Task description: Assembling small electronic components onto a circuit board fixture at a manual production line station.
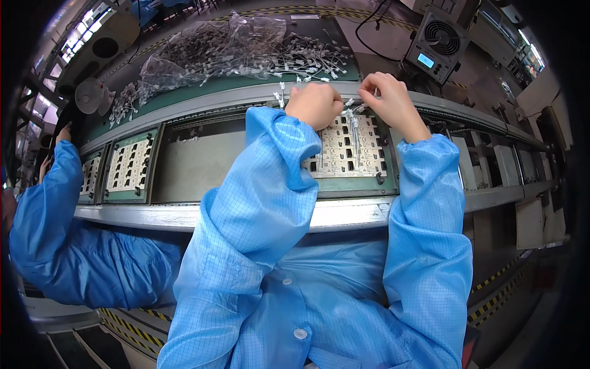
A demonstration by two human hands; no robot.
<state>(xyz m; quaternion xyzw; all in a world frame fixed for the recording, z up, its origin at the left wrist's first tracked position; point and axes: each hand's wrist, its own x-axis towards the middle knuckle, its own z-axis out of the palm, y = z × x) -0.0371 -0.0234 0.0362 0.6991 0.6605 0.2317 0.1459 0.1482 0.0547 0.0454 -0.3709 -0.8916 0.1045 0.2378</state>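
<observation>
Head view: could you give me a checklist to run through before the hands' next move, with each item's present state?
1. White rectangular panel with black parts lies in the green rectangular tray: ok.
2. Panel surface free of loose leads: not ok; thin white wired leads lie across it.
3. Left hand grip: cannot tell; its fingertips are hidden.
4. Right hand grip: cannot tell; too small to see what its fingertips hold.
5. Heap of white wired connectors available beyond the tray: ok.
6. Co-worker's hand away from this panel: ok, far left.
</observation>
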